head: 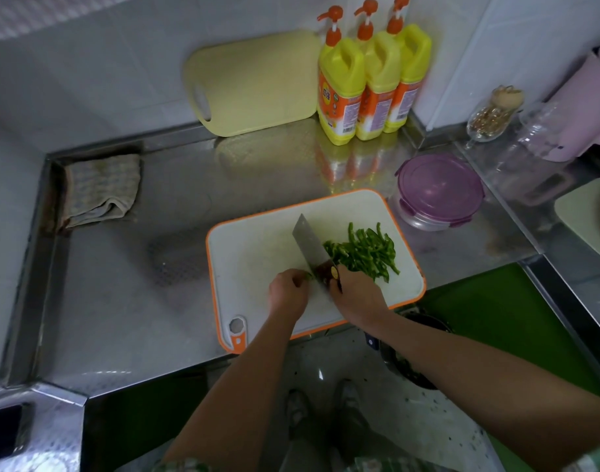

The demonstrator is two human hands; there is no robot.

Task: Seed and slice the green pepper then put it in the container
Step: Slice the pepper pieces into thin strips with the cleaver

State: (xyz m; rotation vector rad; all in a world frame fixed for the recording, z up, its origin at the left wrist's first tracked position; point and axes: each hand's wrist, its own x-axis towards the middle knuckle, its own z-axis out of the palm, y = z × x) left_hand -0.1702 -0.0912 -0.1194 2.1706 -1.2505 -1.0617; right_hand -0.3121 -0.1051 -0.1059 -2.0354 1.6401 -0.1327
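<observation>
A white cutting board [254, 253] with an orange rim lies on the steel counter. A heap of green pepper strips [368, 250] sits on its right half. My right hand [354, 292] grips the dark handle of a cleaver [308, 241], whose blade stands on the board just left of the strips. My left hand [288, 291] has its fingers curled on a small remaining bit of green pepper [308, 275] right beside the blade. A round clear container with a purple lid [438, 190] stands shut behind the board's right corner.
Three yellow pump bottles [370, 83] and a pale yellow board [254, 86] lean at the back wall. A folded cloth [101, 189] lies at the left. A glass [492, 114], a clear jar [533, 141] and a pink jug [584, 107] stand at the right.
</observation>
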